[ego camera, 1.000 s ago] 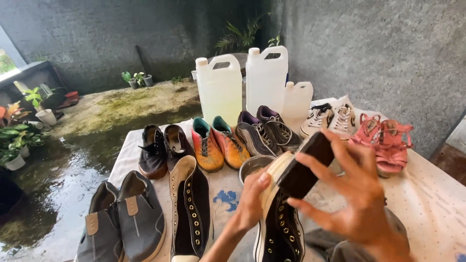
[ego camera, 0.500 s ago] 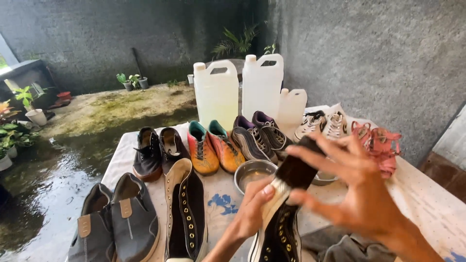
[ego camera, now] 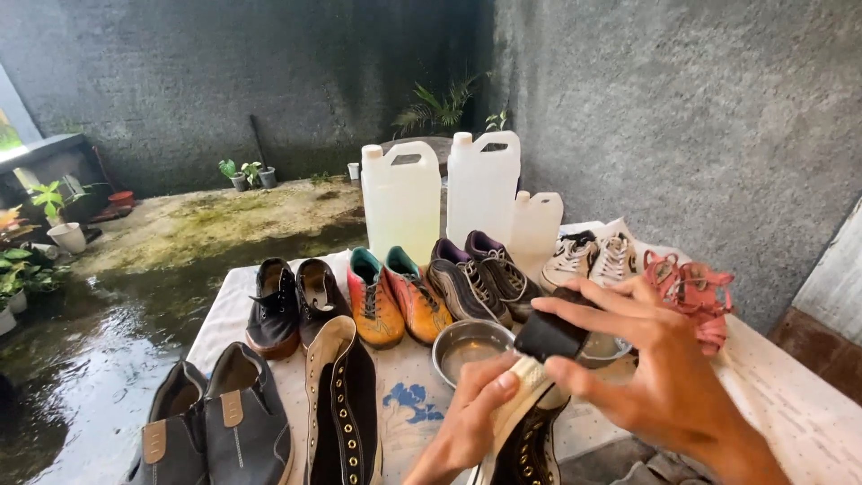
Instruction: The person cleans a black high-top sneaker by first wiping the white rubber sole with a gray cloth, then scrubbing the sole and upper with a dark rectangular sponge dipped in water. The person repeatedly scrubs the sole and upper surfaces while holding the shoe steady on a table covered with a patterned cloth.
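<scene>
My left hand (ego camera: 467, 422) grips the pale rubber toe of a black high-top sneaker (ego camera: 525, 445), which is tilted up off the table. My right hand (ego camera: 651, 368) holds a small black brush-like block (ego camera: 549, 336) pressed against that toe. Its bristles cannot be seen. Just behind the shoe stands a metal bowl (ego camera: 467, 346) with liquid in it. The matching black high-top (ego camera: 343, 404) lies flat on the cloth-covered table (ego camera: 790, 404), to the left of my hands.
Pairs of shoes line the table: grey slip-ons (ego camera: 211, 427), black shoes (ego camera: 292, 301), orange trainers (ego camera: 391, 301), dark trainers (ego camera: 476, 283), white sneakers (ego camera: 593, 256), pink sandals (ego camera: 696, 292). Three white jugs (ego camera: 401, 198) stand behind. Wet floor and potted plants (ego camera: 49, 220) lie left.
My right hand has lowered the black block from above the shoe down onto its toe. The view has dropped slightly and shifted left.
</scene>
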